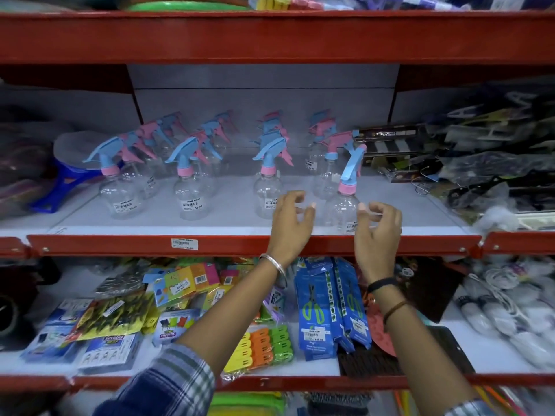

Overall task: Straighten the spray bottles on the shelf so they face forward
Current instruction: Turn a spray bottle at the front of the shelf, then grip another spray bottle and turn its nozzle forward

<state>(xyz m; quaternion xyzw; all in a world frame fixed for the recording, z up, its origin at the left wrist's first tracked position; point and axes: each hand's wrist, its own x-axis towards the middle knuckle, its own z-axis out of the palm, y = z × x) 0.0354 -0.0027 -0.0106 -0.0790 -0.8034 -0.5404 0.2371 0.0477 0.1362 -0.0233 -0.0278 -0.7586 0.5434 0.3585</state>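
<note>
Hands half-open, empty: left hand [292,219] and right hand [379,224] flank the front bottle [342,210] at the shelf edge [240,244]; a clumsy nudge could tip it off.

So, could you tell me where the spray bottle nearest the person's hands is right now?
The spray bottle stands at the front right of the middle shelf, between the left hand and right hand.

Spray bottles [341,210]: clear glossy plastic bodies, matt blue and pink plastic triggers, white paper price stickers. Shelf [210,219]: smooth pale matt board, glossy red painted metal edge. Wrist bangle [273,263]: polished metal.
</note>
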